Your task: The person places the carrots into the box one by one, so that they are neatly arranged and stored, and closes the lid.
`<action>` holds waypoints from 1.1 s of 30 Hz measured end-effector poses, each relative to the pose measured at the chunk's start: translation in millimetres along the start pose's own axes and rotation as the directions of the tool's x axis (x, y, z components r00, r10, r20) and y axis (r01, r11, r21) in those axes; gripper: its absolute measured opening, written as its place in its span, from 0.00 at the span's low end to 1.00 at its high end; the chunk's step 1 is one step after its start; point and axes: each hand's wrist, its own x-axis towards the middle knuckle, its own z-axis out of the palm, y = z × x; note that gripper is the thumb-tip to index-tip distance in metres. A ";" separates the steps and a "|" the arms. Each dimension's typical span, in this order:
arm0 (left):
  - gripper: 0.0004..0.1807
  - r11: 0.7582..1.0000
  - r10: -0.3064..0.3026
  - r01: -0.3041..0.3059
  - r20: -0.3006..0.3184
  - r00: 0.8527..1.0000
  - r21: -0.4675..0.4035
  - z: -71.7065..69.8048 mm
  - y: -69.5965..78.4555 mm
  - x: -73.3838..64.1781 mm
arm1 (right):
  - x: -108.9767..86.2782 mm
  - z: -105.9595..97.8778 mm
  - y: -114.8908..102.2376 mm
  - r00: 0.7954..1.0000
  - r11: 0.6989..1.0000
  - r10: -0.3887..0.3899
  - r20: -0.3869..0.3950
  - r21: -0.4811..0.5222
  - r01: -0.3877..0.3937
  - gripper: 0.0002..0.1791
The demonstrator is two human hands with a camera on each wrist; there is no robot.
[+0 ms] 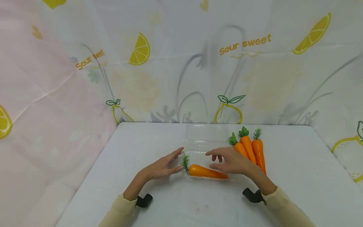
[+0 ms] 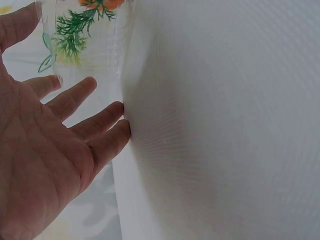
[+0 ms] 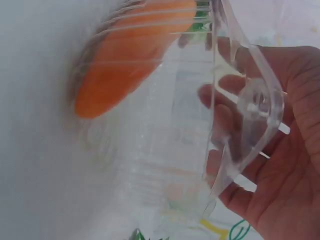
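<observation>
A clear plastic box (image 3: 175,145) lies on the table with its hinged lid (image 1: 206,131) folded back, away from the person. Inside it a single orange carrot (image 1: 205,171) lies crosswise, its green leafy top (image 1: 185,161) to the left. My left hand (image 1: 163,167) is at the box's left end, fingers extended and thumb by the leaves; in the left wrist view the fingertips (image 2: 120,129) meet the white tabletop. Over the box's right end is my right hand (image 1: 231,160), fingers bent loosely with nothing between them. Through the clear wall the right wrist view shows those fingers (image 3: 222,122).
Three more carrots, a left one (image 1: 241,149), a middle one (image 1: 248,148) and a right one (image 1: 259,154), lie just right of the box, partly behind the right hand. A white table (image 1: 289,164) meets a lemon-printed cloth backdrop (image 1: 170,82) at its far edge.
</observation>
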 end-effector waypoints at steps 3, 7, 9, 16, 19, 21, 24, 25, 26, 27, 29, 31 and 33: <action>0.44 1.000 0.004 -0.004 0.000 1.000 -0.001 0.2 -0.4 -0.2 | -5.5 -1.8 3.5 0.997 1.000 0.001 -0.076 -0.008 -0.002 0.22; 0.44 1.000 0.006 -0.006 0.001 1.000 -0.007 0.4 -0.7 -1.2 | -12.2 -4.1 8.0 0.985 1.000 -0.003 -0.170 -0.031 -0.002 0.21; 0.44 1.000 0.008 -0.008 0.001 1.000 -0.008 0.7 -0.9 -1.4 | -15.3 -5.7 10.0 0.977 0.999 -0.003 -0.212 -0.043 -0.006 0.20; 0.44 1.000 0.026 -0.026 -0.009 1.000 0.005 1.9 -2.6 -0.5 | -23.0 -13.2 16.2 0.946 0.991 0.036 -0.321 -0.107 -0.075 0.20; 0.44 1.000 0.023 -0.023 -0.009 1.000 0.007 1.9 -2.5 0.0 | -27.0 -15.9 20.7 0.931 0.990 0.051 -0.361 -0.102 -0.094 0.20; 0.44 1.000 0.021 -0.021 -0.009 1.000 0.004 1.8 -2.2 0.3 | -30.1 -17.7 23.3 0.923 0.990 0.071 -0.379 -0.089 -0.113 0.21; 0.44 1.000 0.026 -0.026 -0.007 1.000 -0.002 1.8 -2.1 0.5 | -35.1 -19.8 26.0 0.916 0.985 0.112 -0.384 -0.080 -0.154 0.21; 0.44 1.000 0.027 -0.027 -0.008 1.000 -0.003 1.8 -1.9 0.4 | -36.7 -20.1 27.1 0.915 0.983 0.121 -0.386 -0.083 -0.165 0.21; 0.44 1.000 0.028 -0.028 -0.007 1.000 -0.005 1.8 -1.6 0.2 | -38.5 -20.6 28.0 0.913 0.981 0.127 -0.387 -0.086 -0.173 0.21; 0.44 1.000 0.029 -0.029 -0.007 1.000 -0.005 2.0 -1.8 0.2 | -39.9 -20.9 29.1 0.911 0.980 0.129 -0.391 -0.092 -0.178 0.20; 0.44 1.000 0.028 -0.028 -0.008 1.000 -0.004 1.7 -1.4 -0.3 | -42.5 -22.3 31.0 0.907 0.979 0.124 -0.403 -0.099 -0.177 0.20; 0.44 1.000 0.026 -0.026 -0.009 1.000 -0.003 1.5 -1.2 -0.4 | -44.9 -24.0 33.1 0.903 0.979 0.110 -0.415 -0.111 -0.171 0.18; 0.44 1.000 0.024 -0.024 -0.010 1.000 -0.002 1.5 -1.4 -0.5 | -47.2 -26.1 35.4 0.899 0.979 0.097 -0.427 -0.120 -0.162 0.18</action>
